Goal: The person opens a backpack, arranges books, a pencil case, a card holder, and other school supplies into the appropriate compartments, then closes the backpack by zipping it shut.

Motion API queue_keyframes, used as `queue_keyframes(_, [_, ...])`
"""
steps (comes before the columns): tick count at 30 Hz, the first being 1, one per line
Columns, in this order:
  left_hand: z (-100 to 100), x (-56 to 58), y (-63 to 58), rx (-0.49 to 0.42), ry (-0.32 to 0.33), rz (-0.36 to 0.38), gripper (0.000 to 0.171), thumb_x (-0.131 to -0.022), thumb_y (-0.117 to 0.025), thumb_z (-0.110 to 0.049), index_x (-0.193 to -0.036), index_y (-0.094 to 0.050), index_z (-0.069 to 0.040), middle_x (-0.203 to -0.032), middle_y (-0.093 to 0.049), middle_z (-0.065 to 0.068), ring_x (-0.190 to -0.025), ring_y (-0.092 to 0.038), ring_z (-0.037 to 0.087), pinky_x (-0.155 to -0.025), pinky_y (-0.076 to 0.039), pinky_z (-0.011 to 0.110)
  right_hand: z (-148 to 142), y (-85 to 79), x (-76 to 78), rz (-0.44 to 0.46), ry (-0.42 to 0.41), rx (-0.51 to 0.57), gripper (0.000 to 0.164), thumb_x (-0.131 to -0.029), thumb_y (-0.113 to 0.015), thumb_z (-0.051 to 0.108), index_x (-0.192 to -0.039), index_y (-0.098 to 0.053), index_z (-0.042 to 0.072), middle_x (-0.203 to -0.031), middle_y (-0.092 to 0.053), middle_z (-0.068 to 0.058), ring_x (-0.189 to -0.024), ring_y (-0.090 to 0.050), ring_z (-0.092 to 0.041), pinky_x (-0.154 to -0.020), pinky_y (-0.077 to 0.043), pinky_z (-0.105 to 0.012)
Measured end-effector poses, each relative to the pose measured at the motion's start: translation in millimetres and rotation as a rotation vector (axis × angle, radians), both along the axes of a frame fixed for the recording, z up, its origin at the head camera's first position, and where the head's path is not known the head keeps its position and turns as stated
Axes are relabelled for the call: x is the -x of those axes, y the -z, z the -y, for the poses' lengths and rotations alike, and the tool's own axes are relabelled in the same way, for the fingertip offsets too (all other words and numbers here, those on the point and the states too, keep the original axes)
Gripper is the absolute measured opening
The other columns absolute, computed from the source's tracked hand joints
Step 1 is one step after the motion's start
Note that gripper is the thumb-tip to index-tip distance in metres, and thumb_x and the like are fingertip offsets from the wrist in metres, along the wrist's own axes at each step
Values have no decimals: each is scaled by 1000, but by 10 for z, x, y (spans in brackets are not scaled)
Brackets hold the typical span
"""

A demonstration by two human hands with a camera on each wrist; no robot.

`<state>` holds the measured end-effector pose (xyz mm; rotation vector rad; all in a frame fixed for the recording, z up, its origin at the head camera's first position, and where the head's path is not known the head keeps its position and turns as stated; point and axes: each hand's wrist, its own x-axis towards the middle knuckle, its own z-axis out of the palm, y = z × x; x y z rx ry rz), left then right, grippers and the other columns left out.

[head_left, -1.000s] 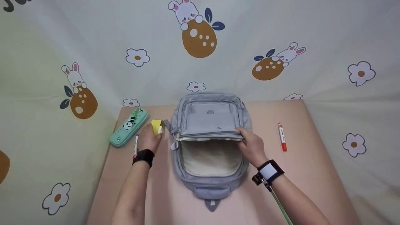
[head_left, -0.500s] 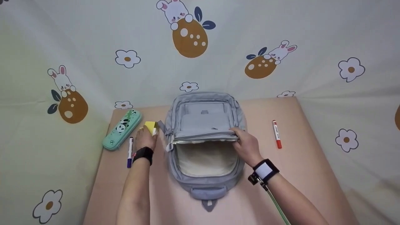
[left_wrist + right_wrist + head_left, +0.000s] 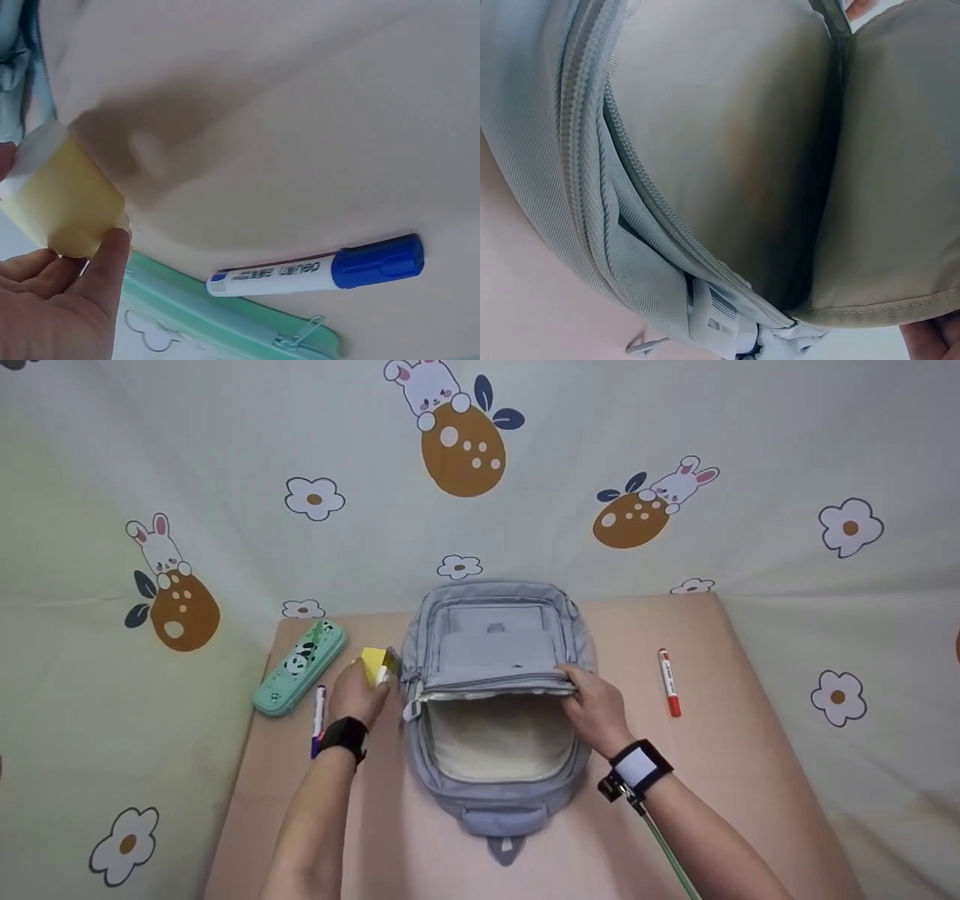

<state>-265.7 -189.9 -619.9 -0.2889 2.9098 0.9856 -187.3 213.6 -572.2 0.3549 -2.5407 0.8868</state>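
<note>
A grey backpack (image 3: 495, 641) lies on the table with its main compartment open, showing a cream lining (image 3: 499, 742). My right hand (image 3: 600, 706) grips the edge of its front flap at the right and keeps it folded back. To the left of the bag, my left hand (image 3: 356, 690) holds a small yellow and white block (image 3: 373, 661) between thumb and fingers. In the left wrist view the block (image 3: 71, 199) has a yellow side and a white end; its exact kind is unclear. A blue-capped marker (image 3: 315, 274) lies close to that hand, partly behind the wrist in the head view.
A mint panda pencil case (image 3: 300, 669) lies at the table's left edge. Right of the bag is a red-capped marker (image 3: 669, 682). A carry handle (image 3: 504, 820) sticks out at the bag's near end. Patterned cloth (image 3: 555, 457) hangs behind the table.
Half a second ago my left fingers stretched over the yellow and white block; now they pinch it. My right hand keeps its grip on the backpack flap. The head view has shifted slightly.
</note>
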Motion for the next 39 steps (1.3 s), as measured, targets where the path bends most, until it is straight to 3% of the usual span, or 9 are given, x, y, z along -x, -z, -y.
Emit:
queue_keyframes(6, [23,-184,-160,27,86,-90,72,-88,-73,-23,-147,-45,6,-133,-58,26,-115,-56,38,-99,-44,52,4,-14,6,0,3,6,23,-95,-72,14,-117,-72,12,-109,-76,-9,-93,-73,-30,-73,-56,-47])
queue_keyframes(10, [49,-432,-236,24,108,-148,78,-86,-76,-19,-150,-40,7,-144,-50,29,-128,-50,41,-107,-40,55,6,-16,22,-7,9,16,23,-96,-71,17,-118,-72,10,-108,-76,-11,-90,-73,-32,-72,-56,-49])
queue_keyframes(15, [74,-800,-307,64,167,-221,80,-85,-78,-20,-152,-41,3,-147,-48,26,-133,-47,41,-108,-40,57,3,-26,33,0,11,28,25,-94,-72,14,-119,-72,11,-108,-76,-12,-88,-73,-34,-71,-55,-50])
queue_keyframes(20, [60,-1117,-391,102,286,-257,81,-83,-81,-21,-152,-44,-1,-149,-50,20,-139,-45,38,-110,-39,56,-4,-44,43,-7,10,31,27,-92,-71,8,-118,-72,11,-108,-76,-12,-84,-73,-35,-68,-55,-51])
queue_keyframes(24, [3,-1266,-435,111,434,-235,79,-83,-82,-23,-152,-47,-7,-150,-52,12,-140,-45,32,-113,-38,51,-10,-57,53,-1,7,33,26,-92,-70,7,-119,-71,10,-108,-76,-13,-83,-72,-35,-68,-55,-51])
queue_keyframes(27, [-127,-1305,-418,121,584,-241,78,-83,-81,-23,-152,-48,-9,-150,-53,11,-140,-46,29,-113,-38,47,-21,-64,58,15,8,33,25,-94,-70,9,-119,-71,10,-106,-76,-13,-82,-72,-34,-68,-55,-50])
queue_keyframes(31, [-457,-1276,-373,168,767,-297,76,-84,-79,-24,-151,-48,-5,-149,-53,16,-140,-47,33,-113,-38,48,-27,-70,66,25,16,30,23,-95,-70,11,-118,-71,12,-102,-76,-12,-80,-72,-33,-66,-54,-49])
queue_keyframes(39, [-1294,-1067,-298,286,1018,-358,73,-89,-73,-25,-153,-45,-5,-152,-50,13,-142,-46,27,-117,-34,40,1,-77,59,36,11,41,23,-95,-70,13,-118,-71,13,-106,-76,-11,-83,-72,-33,-69,-55,-50])
